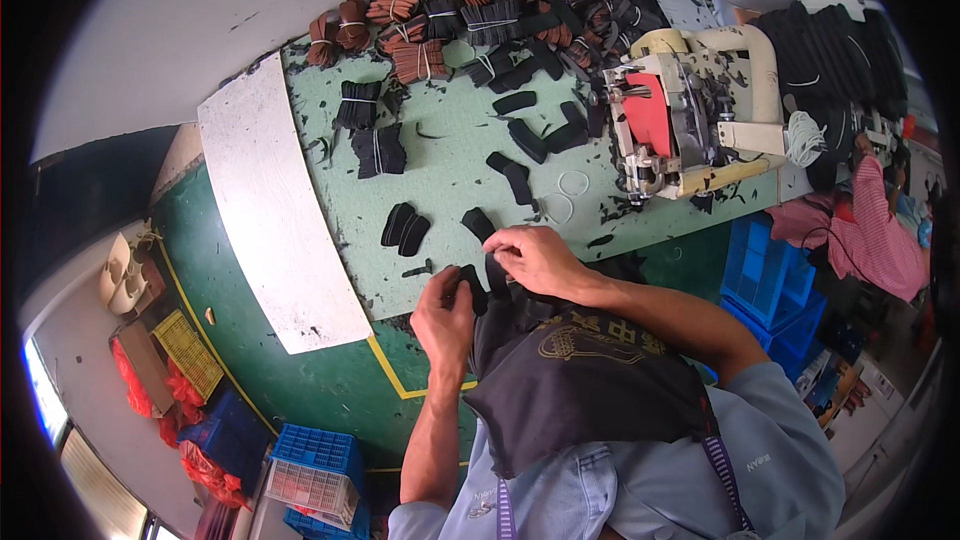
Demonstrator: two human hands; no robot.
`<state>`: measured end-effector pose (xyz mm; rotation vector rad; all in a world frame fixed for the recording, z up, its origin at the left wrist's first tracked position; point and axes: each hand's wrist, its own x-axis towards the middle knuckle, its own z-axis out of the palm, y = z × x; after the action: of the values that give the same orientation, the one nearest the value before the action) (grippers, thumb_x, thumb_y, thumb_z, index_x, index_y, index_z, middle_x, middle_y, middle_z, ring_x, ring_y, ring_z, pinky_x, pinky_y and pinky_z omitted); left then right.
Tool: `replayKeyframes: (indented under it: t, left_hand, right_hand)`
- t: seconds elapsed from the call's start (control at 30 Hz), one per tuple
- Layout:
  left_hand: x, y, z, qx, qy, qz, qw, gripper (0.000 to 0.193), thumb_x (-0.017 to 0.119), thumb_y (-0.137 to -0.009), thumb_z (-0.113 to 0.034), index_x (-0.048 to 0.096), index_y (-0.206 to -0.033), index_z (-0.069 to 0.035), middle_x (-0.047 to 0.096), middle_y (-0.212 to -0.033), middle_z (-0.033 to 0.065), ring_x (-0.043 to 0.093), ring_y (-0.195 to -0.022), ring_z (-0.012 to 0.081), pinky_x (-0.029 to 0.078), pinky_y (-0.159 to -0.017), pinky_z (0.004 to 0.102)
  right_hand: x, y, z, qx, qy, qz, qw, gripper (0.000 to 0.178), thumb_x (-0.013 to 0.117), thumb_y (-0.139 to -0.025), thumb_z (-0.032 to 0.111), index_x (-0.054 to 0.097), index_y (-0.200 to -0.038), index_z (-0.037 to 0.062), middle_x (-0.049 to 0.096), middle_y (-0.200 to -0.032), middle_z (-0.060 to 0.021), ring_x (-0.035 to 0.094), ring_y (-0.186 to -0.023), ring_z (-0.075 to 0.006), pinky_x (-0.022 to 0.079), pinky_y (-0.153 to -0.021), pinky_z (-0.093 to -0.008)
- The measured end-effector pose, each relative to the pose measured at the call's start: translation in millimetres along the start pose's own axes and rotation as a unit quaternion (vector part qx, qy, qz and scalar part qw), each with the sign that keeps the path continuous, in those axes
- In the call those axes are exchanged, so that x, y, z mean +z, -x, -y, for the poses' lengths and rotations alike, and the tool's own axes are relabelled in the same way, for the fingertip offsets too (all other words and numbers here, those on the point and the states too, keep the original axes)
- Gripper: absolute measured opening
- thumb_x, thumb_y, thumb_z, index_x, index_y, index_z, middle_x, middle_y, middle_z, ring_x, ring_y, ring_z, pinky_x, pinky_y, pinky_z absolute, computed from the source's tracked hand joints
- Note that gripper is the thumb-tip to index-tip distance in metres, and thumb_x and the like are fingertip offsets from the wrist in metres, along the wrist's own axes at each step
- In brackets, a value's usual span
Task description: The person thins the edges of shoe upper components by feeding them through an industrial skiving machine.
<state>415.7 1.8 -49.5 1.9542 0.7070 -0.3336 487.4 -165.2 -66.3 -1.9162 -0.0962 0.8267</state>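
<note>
At the near edge of the green table (440, 200), both my hands are closed on small black curved fabric pieces. My left hand (441, 322) pinches one black fabric piece (474, 292) in front of my dark apron (580, 380). Just to the right, my right hand (532, 258) grips another black strip (494, 276) between thumb and fingers. Beyond it lies a loose curved black piece (478, 224), close to the fingertips. A small stack of similar pieces (405, 230) rests to the left.
Tied black bundles (378, 150) and tied reddish-brown bundles (417, 62) lie farther back. A cream-coloured machine (690, 120) with a red plate stands at the right. Blue crates (768, 275) are below it, near a person in a pink checked garment (868, 230). A white board (280, 210) borders the left side.
</note>
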Motion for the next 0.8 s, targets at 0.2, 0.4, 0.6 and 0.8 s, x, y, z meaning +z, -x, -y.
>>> replayKeyframes:
  t: [0.2,0.4,0.6,0.8]
  left_hand:
    - [10.2,9.2,-25.5,0.014,0.007,0.047,0.999,0.028,0.066,-0.082,-0.007,0.065,-0.110,-0.002,0.069,-0.098,0.0115,0.068,-0.083,0.0176,0.053,-0.076,0.0288]
    - [7.0,11.0,-19.1,-0.013,0.195,0.115,0.974,0.038,0.070,-0.079,-0.006,0.061,-0.116,-0.003,0.063,-0.104,0.0085,0.066,-0.085,0.0164,0.052,-0.075,0.0278]
    - [2.3,11.1,-33.4,-0.059,0.048,0.071,0.995,0.038,0.071,-0.078,-0.007,0.062,-0.114,-0.004,0.066,-0.102,0.0079,0.064,-0.081,0.0166,0.051,-0.072,0.0291]
    - [3.2,5.2,-12.5,-0.076,0.134,0.081,0.985,0.029,0.070,-0.081,-0.007,0.063,-0.108,-0.001,0.068,-0.091,0.0069,0.062,-0.078,0.0142,0.049,-0.073,0.0284]
  right_hand:
    - [5.6,0.8,-3.0,0.049,-0.124,0.059,0.989,0.019,0.055,-0.088,0.004,0.065,-0.104,-0.0009,0.069,-0.086,-0.0111,0.067,-0.076,-0.0168,0.053,-0.070,-0.0312]
    - [-4.7,5.2,-0.4,0.079,-0.222,0.101,0.967,0.022,0.054,-0.090,0.003,0.063,-0.109,-0.0027,0.067,-0.097,-0.0103,0.064,-0.090,-0.0144,0.052,-0.078,-0.0273]
    - [-10.5,6.9,3.8,0.110,-0.290,0.115,0.944,0.023,0.053,-0.091,0.004,0.060,-0.112,-0.0030,0.062,-0.103,-0.0092,0.060,-0.094,-0.0141,0.053,-0.077,-0.0270]
    - [-10.1,7.8,7.2,0.130,-0.343,0.108,0.924,0.022,0.054,-0.091,0.005,0.060,-0.110,-0.0039,0.060,-0.099,-0.0087,0.060,-0.089,-0.0130,0.056,-0.073,-0.0260]
